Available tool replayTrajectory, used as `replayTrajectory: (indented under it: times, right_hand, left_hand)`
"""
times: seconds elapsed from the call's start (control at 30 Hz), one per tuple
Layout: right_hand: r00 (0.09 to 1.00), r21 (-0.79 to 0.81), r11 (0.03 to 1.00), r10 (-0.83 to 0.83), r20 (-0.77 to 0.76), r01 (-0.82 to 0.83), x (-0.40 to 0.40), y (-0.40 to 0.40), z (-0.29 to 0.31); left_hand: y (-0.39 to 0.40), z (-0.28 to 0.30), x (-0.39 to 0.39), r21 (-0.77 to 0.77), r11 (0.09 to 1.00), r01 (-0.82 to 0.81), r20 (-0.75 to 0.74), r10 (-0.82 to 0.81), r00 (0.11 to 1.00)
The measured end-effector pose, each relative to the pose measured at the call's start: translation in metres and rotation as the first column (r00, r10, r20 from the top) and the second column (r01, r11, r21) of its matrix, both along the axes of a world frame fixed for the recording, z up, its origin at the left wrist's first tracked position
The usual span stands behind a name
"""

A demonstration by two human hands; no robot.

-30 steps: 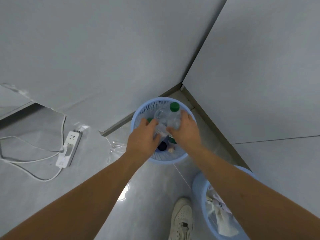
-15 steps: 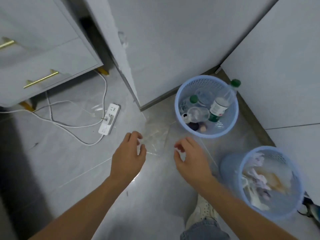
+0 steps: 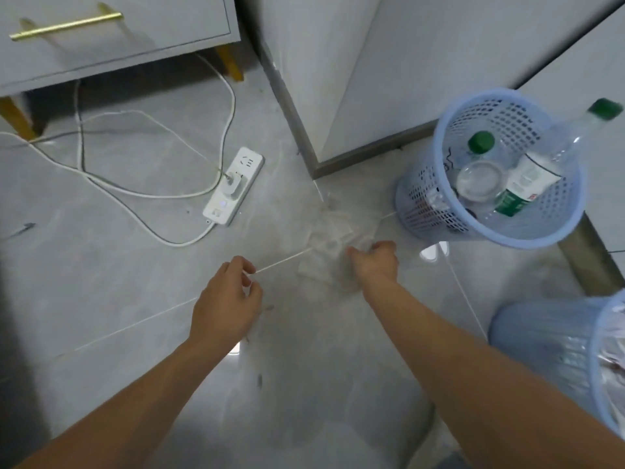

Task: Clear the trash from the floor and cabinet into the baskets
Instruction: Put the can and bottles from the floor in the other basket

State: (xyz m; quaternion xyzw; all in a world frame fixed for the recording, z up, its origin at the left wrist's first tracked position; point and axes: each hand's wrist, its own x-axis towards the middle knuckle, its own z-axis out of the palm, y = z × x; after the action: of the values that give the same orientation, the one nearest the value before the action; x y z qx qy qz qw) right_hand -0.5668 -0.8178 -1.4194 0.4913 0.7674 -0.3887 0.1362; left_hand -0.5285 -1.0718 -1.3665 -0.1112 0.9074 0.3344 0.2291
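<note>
Right hand [image 3: 373, 262] grip is curled onto a clear plastic wrapper [image 3: 329, 252] lying flat on the floor [image 3: 135, 265], near the bottle basket [image 3: 507, 228]; whether it's pinched shut, can't tell. Left hand [image 3: 225, 308] grip loosely curled, holding nothing. Risks: thin film slips out (hard to see its edges), or it snags and only part lifts. Wrong basket is also possible; the second basket [image 3: 541, 336] sits nearby.

Glossy grey tiled floor [image 3: 101, 282], grey wall panels [image 3: 422, 62], brass-handled cabinet [image 3: 135, 45], white power strip [image 3: 233, 187] with trailing cords.

blue perforated basket [image 3: 507, 228] (green-capped bottles [image 3: 480, 143])
</note>
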Motion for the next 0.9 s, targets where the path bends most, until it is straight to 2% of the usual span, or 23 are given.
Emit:
replayTrajectory:
  times: [0.1, 0.2, 0.33, 0.47, 0.53, 0.6, 0.73, 0.8, 0.87, 0.9]
  right_hand:
    - [0.998, -0.033, 0.998, -0.051, -0.021, 0.050, -0.006, -0.002, -0.007]
    - [0.990, -0.200, 0.977, -0.091, -0.112, 0.067, 0.010, -0.010, 0.007]
    - [0.970, -0.449, 0.893, -0.144, -0.198, 0.041, 0.057, -0.008, 0.114]
    - [0.936, -0.448, 0.890, -0.227, -0.270, 0.087, 0.113, 0.042, 0.232]
    - [0.904, -0.348, 0.920, -0.293, -0.311, 0.179, 0.147, 0.083, 0.281]
    - [0.868, -0.178, 0.942, -0.332, -0.369, 0.285, 0.184, 0.126, 0.316]
    - [0.841, 0.168, 0.891, -0.315, -0.441, 0.422, 0.229, 0.217, 0.347]
    - [0.894, 0.406, 0.841, -0.184, -0.408, 0.359, 0.237, 0.255, 0.347]
    - [0.956, 0.609, 0.771, 0.004, -0.295, 0.185, 0.238, 0.284, 0.329]
    - [0.969, 0.656, 0.747, 0.074, -0.237, 0.104, 0.237, 0.296, 0.312]
  left_hand:
    - [-0.006, -0.002, 0.001, 0.002, 1.000, -0.004, -0.001, 0.004, 1.000]
    - [-0.015, 0.018, 0.010, -0.019, 1.000, 0.011, 0.020, -0.010, 1.000]
    - [-0.002, 0.080, 0.013, -0.031, 0.994, 0.104, 0.043, -0.103, 0.994]
    - [0.052, 0.176, 0.001, 0.043, 0.974, 0.222, 0.022, -0.223, 0.975]
    - [0.093, 0.226, 0.000, 0.110, 0.949, 0.295, 0.012, -0.298, 0.954]
    - [0.139, 0.271, 0.004, 0.164, 0.907, 0.387, -0.007, -0.391, 0.920]
    - [0.230, 0.322, 0.015, 0.239, 0.837, 0.492, -0.083, -0.487, 0.870]
    - [0.266, 0.329, 0.023, 0.284, 0.813, 0.508, -0.080, -0.508, 0.858]
    - [0.292, 0.324, 0.031, 0.299, 0.795, 0.527, -0.088, -0.527, 0.845]
    - [0.301, 0.319, 0.034, 0.295, 0.790, 0.537, -0.095, -0.535, 0.839]
